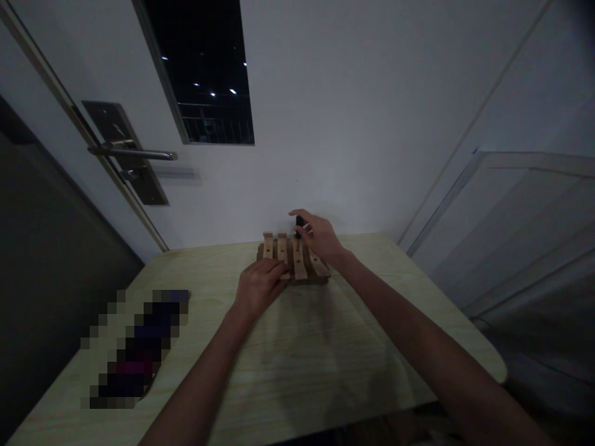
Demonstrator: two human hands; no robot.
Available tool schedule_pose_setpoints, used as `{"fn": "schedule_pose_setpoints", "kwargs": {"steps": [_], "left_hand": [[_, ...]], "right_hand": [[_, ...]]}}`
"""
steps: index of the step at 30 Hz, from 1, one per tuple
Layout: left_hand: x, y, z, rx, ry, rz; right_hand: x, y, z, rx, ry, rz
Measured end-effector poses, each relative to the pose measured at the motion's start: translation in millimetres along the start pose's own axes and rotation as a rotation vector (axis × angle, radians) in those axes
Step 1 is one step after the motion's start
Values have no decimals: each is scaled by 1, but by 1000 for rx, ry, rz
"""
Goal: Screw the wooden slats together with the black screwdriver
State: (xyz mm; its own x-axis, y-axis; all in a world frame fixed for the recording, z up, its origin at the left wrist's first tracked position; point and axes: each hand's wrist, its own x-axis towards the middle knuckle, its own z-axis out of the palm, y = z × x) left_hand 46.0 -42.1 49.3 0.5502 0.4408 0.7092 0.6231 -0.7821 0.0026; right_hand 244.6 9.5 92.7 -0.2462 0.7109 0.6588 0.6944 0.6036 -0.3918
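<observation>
A wooden rack (pixel 304 280) lies at the far middle of the table, close to the white door. It is a brown board with several light wooden hook-shaped pieces (pixel 298 263) across it, each with a dark hole. My left hand (pixel 261 282) presses on the rack's front left, its fingers bent over the edge and partly covering two pieces. Above the third piece, my right hand (pixel 321 235) pinches the black handle of what looks like a screwdriver (pixel 299 227), held upright. Its thin tip points down at that piece; whether it touches a screw is too small to tell.
The pale wood-grain table (pixel 372 359) has a rounded right corner. A dark blurred-out object (pixel 144 347) lies on its left side. Behind stands a white door (pixel 353 124) with a metal lever handle (pixel 144 153) and a dark window (pixel 204 74).
</observation>
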Motion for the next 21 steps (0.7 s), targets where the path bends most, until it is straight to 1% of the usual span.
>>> {"fn": "schedule_pose_setpoints", "kwargs": {"steps": [3,7,11,14,17,21], "left_hand": [[-1,-1,0,-1,-16,-2],[-1,-1,1,-8,-29,-14],[-1,-1,1,-21,-17,-21],[-1,0,1,-26,-11,-31],[-1,0,1,-20,-4,-26],[-1,0,3,-4,15,-27]], "right_hand": [[0,0,1,-32,31,15],[4,1,0,-49,14,59],[6,1,0,-65,7,66],[5,-1,0,-3,-2,40],[3,-3,-1,83,-40,27],[1,-3,-4,92,-78,49]]}}
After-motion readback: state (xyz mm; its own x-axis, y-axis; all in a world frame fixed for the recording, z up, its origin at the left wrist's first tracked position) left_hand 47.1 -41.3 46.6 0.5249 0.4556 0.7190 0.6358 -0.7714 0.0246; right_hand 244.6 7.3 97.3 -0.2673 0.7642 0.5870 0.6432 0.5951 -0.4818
